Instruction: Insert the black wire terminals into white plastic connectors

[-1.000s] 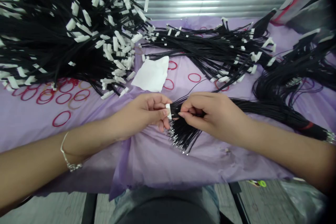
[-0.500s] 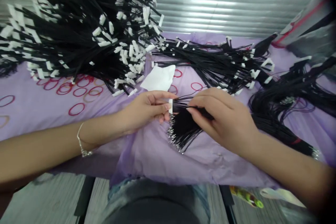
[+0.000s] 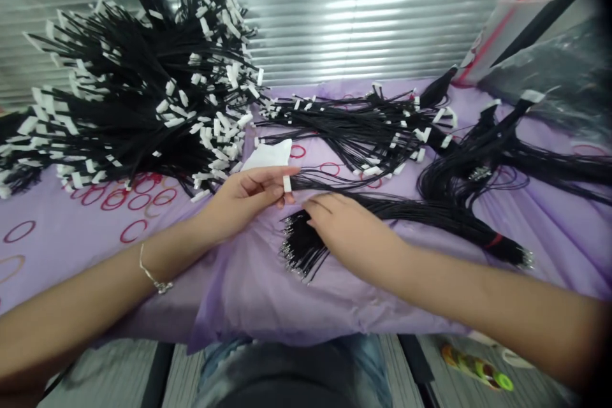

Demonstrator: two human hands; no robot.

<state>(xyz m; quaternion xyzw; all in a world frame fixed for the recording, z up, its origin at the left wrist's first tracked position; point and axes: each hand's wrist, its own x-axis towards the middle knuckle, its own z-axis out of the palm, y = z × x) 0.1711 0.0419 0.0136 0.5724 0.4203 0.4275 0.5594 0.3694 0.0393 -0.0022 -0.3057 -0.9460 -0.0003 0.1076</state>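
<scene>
A white connector housing (image 3: pixel 287 183) is pinched between the thumb and fingers of my left hand (image 3: pixel 243 197). Black wires (image 3: pixel 325 180) run from its right side. Just to the right, my right hand (image 3: pixel 347 223) lies over the end of a black wire bundle (image 3: pixel 303 236) with bare silver terminals. Its fingertips are drawn together near the terminals, and what is between them is too small to make out. Behind my left fingers is a white paper piece (image 3: pixel 268 154), partly covered by them.
A tall heap of black cables with white connectors (image 3: pixel 143 102) fills the back left. More cables (image 3: pixel 354 121) lie behind my hands. Red rubber bands (image 3: pixel 138 201) are scattered on the purple cloth (image 3: pixel 248 293). A cup (image 3: pixel 497 38) with a red straw stands back right.
The view has shifted, so most things sit further left and lower. My right hand has moved off the wires beside the connector and down to the bundle's terminal ends. My left hand keeps its hold.
</scene>
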